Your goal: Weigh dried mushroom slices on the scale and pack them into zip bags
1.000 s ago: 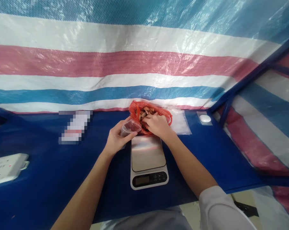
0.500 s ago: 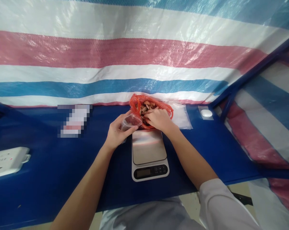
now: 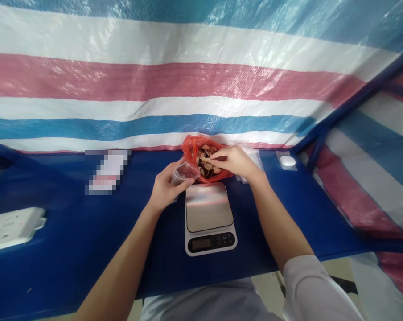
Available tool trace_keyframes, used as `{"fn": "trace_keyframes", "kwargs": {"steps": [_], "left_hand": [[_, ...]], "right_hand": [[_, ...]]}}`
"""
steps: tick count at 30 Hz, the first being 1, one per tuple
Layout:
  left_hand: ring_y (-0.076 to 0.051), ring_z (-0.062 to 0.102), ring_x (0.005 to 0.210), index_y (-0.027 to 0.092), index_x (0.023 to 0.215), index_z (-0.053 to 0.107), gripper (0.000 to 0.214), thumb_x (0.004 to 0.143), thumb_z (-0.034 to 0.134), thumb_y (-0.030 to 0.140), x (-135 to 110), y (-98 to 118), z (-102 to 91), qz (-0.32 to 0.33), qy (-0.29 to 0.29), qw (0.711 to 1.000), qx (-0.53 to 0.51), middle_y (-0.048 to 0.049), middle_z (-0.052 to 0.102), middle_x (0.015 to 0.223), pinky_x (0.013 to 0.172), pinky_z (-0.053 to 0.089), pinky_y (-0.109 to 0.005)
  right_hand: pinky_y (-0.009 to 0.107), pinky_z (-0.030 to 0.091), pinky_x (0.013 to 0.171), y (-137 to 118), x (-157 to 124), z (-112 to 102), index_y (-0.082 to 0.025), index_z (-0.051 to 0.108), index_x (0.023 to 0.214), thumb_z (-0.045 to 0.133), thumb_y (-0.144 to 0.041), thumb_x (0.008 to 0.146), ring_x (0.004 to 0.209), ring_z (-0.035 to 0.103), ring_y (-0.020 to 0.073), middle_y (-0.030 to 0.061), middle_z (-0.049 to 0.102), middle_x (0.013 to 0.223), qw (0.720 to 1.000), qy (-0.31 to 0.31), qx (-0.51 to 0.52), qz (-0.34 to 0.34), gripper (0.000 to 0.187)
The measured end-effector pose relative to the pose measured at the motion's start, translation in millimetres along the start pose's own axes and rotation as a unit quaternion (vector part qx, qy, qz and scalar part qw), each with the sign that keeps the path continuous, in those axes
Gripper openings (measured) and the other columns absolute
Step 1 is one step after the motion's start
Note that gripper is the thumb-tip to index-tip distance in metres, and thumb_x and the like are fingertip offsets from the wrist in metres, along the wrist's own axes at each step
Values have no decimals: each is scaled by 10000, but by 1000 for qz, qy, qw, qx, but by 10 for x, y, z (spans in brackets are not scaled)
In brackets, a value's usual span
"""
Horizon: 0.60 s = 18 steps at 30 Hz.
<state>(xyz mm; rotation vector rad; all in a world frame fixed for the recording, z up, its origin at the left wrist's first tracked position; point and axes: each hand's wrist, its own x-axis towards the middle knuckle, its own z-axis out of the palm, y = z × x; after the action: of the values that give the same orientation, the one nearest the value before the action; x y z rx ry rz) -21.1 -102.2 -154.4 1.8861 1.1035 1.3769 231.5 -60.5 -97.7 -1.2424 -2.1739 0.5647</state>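
My left hand point(image 3: 164, 187) grips a small transparent plastic tub point(image 3: 184, 173), which holds something dark red and tilts toward the bag. The tub sits just left of a red plastic bag point(image 3: 191, 150), whose open mouth shows several brown, dried-looking slices point(image 3: 208, 166). My right hand point(image 3: 233, 161) reaches over the mouth, its fingertips pinching one light brown slice point(image 3: 205, 159). Below the bag lies a steel-topped digital kitchen scale point(image 3: 209, 218), and neither hand touches it.
A white power strip point(image 3: 12, 228) lies at the left of the blue table point(image 3: 71, 254). A pixelated packet point(image 3: 108, 171) lies left of the hands. A transparent bag point(image 3: 251, 158) and a small white round object point(image 3: 287, 161) lie right. Striped tarpaulin walls surround the table.
My right hand has risen and shifted right from deeper in the bag, now pinching a slice at the bag's mouth. The left hand and tub stay nearly still.
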Motion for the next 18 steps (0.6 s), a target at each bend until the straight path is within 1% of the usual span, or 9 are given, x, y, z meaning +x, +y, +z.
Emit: {"fn": "trace_keyframes", "kwargs": {"steps": [2, 4, 6, 8, 10, 12, 15, 18], "left_hand": [[-262, 718, 1047, 152, 1263, 704, 602, 769, 828, 473, -2, -9, 3, 3, -2, 1000, 5, -133, 741, 1192, 953, 572, -386], [-265, 718, 1048, 154, 1268, 701, 611, 766, 829, 479, -5, -22, 10, 9, -3, 1000, 8, -134, 743, 1186, 962, 569, -395], [-269, 720, 1044, 157, 1273, 699, 623, 761, 831, 487, -9, -34, 19, 16, -4, 1000, 8, -135, 744, 1180, 963, 568, -401], [-275, 716, 1062, 160, 1259, 706, 608, 763, 829, 488, -15, -37, 27, 21, -8, 1000, 8, -140, 739, 1191, 970, 564, -403], [-284, 707, 1098, 160, 1227, 723, 570, 768, 826, 483, -22, -28, 30, 23, -13, 1000, 15, -146, 735, 1195, 987, 557, -407], [-291, 705, 1108, 156, 1204, 733, 550, 770, 824, 482, -27, -10, 28, 25, -17, 999, 25, -150, 735, 1180, 991, 556, -411], [-280, 715, 1067, 159, 1240, 718, 592, 765, 823, 497, -29, 20, 21, 32, -26, 998, 41, -144, 738, 1167, 971, 570, -410], [-266, 715, 1055, 177, 1303, 687, 658, 759, 819, 523, -25, 32, 17, 41, -38, 997, 54, -131, 738, 1179, 978, 572, -405]], "right_hand": [[296, 556, 805, -1, -21, -33, -247, 841, 954, 739, -379, 868, 828, 748, 199, 16, 818, 942, 997, 16, 72, -1, 188], [309, 576, 776, -28, -39, -59, -244, 838, 981, 763, -413, 842, 802, 750, 202, 17, 817, 930, 990, 20, 138, 5, 232], [308, 584, 722, -85, -52, -76, -231, 833, 1007, 773, -445, 826, 759, 744, 198, 22, 814, 892, 982, 8, 188, 10, 287], [301, 582, 710, -171, -62, -83, -221, 831, 1012, 779, -442, 819, 764, 741, 194, 26, 813, 896, 977, -6, 213, -2, 298], [294, 574, 743, -279, -71, -79, -221, 834, 992, 782, -411, 823, 813, 739, 193, 25, 814, 930, 978, -18, 206, -30, 260], [285, 558, 764, -393, -80, -65, -228, 836, 971, 766, -376, 845, 841, 734, 188, 18, 814, 944, 982, -34, 175, -55, 207], [275, 525, 759, -535, -93, -30, -245, 837, 956, 722, -331, 889, 813, 719, 168, 5, 813, 922, 990, -54, 102, -75, 158], [276, 481, 760, -621, -99, 13, -260, 835, 920, 688, -286, 915, 784, 691, 156, -5, 804, 876, 993, -71, 11, -89, 149]]}}
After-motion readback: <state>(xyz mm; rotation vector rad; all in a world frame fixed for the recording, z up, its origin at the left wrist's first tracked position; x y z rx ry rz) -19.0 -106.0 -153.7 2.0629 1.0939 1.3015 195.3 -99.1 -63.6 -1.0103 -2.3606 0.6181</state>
